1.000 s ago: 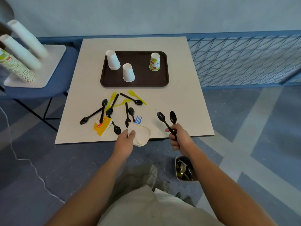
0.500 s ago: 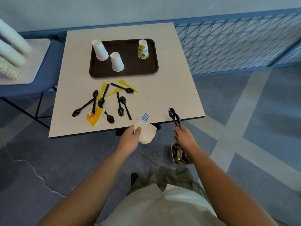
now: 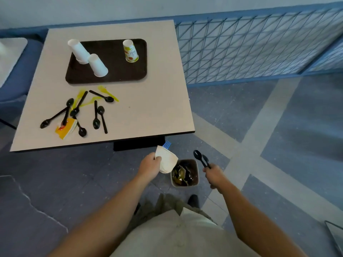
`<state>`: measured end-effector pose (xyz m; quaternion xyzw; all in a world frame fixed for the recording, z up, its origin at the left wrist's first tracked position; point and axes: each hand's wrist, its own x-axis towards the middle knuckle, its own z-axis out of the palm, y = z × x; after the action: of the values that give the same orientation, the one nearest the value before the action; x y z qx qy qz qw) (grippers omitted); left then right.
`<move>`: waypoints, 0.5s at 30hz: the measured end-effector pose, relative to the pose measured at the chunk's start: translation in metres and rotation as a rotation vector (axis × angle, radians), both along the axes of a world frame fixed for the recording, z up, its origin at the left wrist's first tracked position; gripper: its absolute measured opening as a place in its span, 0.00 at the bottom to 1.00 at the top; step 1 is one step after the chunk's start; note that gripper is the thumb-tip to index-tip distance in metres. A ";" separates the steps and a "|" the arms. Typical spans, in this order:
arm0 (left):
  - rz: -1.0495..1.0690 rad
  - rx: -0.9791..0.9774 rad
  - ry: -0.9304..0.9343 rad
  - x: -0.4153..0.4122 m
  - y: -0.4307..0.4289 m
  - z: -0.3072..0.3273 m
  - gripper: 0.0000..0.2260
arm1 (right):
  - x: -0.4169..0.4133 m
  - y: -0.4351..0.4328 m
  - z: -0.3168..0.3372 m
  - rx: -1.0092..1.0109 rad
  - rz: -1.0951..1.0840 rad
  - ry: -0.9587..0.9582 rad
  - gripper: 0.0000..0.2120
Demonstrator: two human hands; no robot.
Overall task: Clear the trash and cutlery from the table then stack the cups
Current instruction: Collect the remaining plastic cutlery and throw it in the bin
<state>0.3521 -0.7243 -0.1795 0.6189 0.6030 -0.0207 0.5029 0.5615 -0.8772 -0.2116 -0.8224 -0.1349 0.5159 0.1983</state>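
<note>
Left hand (image 3: 150, 168), lower centre of the frame: I see its fingers clamped round a crumpled white paper cup (image 3: 167, 161). A blue fork (image 3: 167, 144) protrudes from the cup's upper end. The cup is off the counter (image 3: 152, 112), over the floor, and overlaps the upper left corner of the trash bin (image 3: 184, 186) in my view.

Right hand (image 3: 214, 175), just right of the bin: its fingers are closed on the handles of two black spoons (image 3: 199, 157), bowls pointing up and left.

Counter, upper left of the frame: a brown tray (image 3: 118, 71) carries two inverted white cups (image 3: 98, 64) and one inverted printed cup (image 3: 130, 51). Below the tray lie scattered black spoons (image 3: 96, 115) and yellow forks (image 3: 107, 90). A yellow wrapper (image 3: 65, 127) sits near the counter's lower left edge, with one spoon lying across it.
</note>
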 end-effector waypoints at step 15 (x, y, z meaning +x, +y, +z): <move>-0.107 -0.204 0.322 0.085 -0.033 -0.146 0.17 | 0.057 0.002 -0.132 -0.171 0.191 0.040 0.10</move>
<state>0.4376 -0.7571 -0.3254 0.5845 0.6367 -0.2070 0.4584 0.6188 -0.8757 -0.3440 -0.8092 -0.1643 0.5584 0.0801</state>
